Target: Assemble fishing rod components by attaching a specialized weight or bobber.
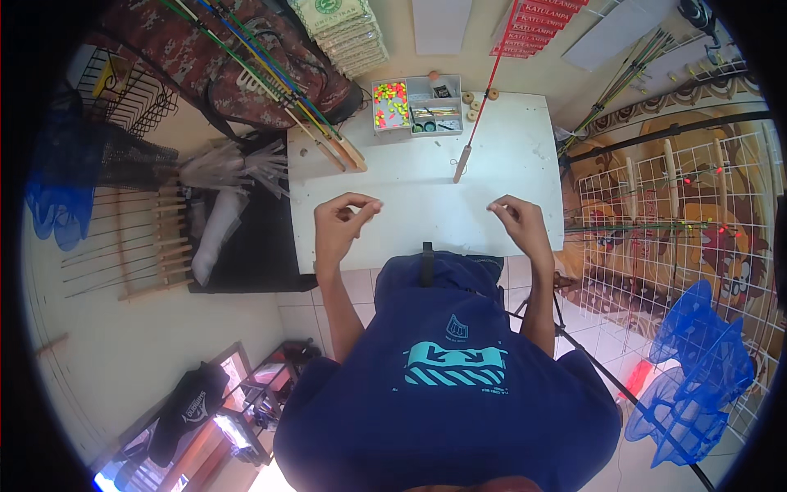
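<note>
My left hand (pixel 343 223) hovers over the white table (pixel 385 230) near its front left, thumb and forefinger pinched together. My right hand (pixel 525 225) mirrors it at the front right, fingertips also pinched. Whatever they hold, perhaps something very thin, is too small to make out. Between and beyond them, a red fishing rod (pixel 478 116) has its wooden handle on the tabletop and its thin shaft running up and away. Behind lies a grey compartment box (pixel 409 104) holding bright pink and yellow floats (pixel 391 104), a small bottle (pixel 440 85) and small tools. Several small spools (pixel 475 106) lie beside it.
Several coloured rods (pixel 287 90) lean at the table's back left, before a camouflage bag (pixel 246 66). Plastic-wrapped items (pixel 234 172) lie left of the table. A white wire rack (pixel 648 197) stands right, with blue nets (pixel 697 369) below. A black tripod leg (pixel 602 369) crosses the lower right.
</note>
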Available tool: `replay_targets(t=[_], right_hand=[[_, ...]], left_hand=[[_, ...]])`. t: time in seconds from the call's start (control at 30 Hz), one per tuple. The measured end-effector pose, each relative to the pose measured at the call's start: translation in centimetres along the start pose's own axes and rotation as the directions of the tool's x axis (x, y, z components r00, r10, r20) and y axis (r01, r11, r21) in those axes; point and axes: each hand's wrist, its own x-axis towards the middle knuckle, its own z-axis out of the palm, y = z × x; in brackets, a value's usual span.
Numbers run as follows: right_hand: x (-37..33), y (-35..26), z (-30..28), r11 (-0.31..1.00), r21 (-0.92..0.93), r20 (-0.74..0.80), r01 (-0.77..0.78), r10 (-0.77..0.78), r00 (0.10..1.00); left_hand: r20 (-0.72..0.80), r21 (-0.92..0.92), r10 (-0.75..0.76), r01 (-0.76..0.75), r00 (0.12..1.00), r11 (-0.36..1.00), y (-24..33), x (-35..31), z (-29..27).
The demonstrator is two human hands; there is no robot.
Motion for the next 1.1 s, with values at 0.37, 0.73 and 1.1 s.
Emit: replay_targets(t=[0.37,0.73,1.1], right_hand=[[0.6,-7.0,7.4,0.837,0.469,0.022,0.282,-0.33,0.944],[0.6,-6.4,7.1,0.843,0.48,0.018,0.243,-0.286,0.958],[-0.2,-7.9,6.2,0.459,0.888,0.069,0.025,-0.187,0.98]], left_hand=[[0.315,0.355,0.202,-0.313,0.927,0.881,0.8,-0.1,6.3],[0.214,0.159,0.137,-0.173,0.967,0.972,0.6,0.7,1.8],[0.265,-0.174,0.181,-0.138,0.947,0.975,-0.2,0.2,5.4]])
